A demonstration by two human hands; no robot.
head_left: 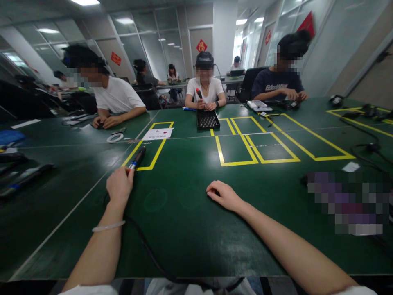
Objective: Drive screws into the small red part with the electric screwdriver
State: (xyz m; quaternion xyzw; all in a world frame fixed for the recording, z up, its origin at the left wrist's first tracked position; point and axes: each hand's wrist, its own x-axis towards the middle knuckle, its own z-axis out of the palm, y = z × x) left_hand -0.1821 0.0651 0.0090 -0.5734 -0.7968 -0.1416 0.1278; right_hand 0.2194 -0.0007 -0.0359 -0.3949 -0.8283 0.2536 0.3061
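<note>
My left hand (119,185) is closed round the near end of a black and blue electric screwdriver (137,158) that lies on the green table (184,229), pointing away from me onto a yellow tape outline. Its black cable (144,248) runs back under my left forearm toward the table's near edge. A pale bangle sits on my left wrist. My right hand (221,194) rests on the table to the right, palm down, fingers curled loosely inward, with nothing visible in them.
Across the table a person holds a red tool over a black tray (208,120). A white sheet (157,133) and a tape roll (115,138) lie at far left. Other people work left and right. Yellow tape boxes (260,143) mark the middle. Tools (24,176) lie at left, cables (368,147) at right.
</note>
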